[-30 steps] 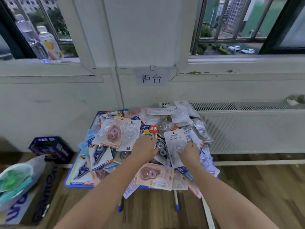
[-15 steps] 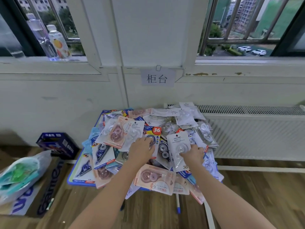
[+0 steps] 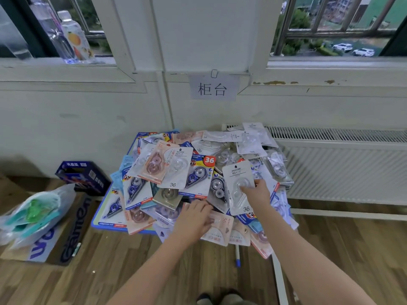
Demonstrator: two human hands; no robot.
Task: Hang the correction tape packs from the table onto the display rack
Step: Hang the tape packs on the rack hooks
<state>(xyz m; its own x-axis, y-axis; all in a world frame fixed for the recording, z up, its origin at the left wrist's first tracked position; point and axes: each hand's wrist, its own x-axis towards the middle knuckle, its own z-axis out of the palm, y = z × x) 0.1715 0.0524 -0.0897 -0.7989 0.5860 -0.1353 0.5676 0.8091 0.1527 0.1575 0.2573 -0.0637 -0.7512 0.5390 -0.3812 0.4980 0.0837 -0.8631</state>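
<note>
A heap of correction tape packs (image 3: 193, 170) covers a small blue table (image 3: 100, 220) against the wall. My right hand (image 3: 256, 192) pinches a white pack marked 36 (image 3: 236, 176) and holds it tilted above the heap. My left hand (image 3: 193, 219) lies on a pink pack (image 3: 220, 228) at the heap's near edge, fingers spread over it. No display rack is in view.
A cardboard box (image 3: 66, 238) with a plastic bag (image 3: 33, 214) sits on the floor at left, and a dark blue box (image 3: 83, 175) stands behind it. A white radiator (image 3: 343, 166) runs along the wall at right. Bottles (image 3: 74, 38) stand on the windowsill.
My left hand has moved from the middle of the heap back to the pink pack at the near edge. My right hand has raised the white pack slightly.
</note>
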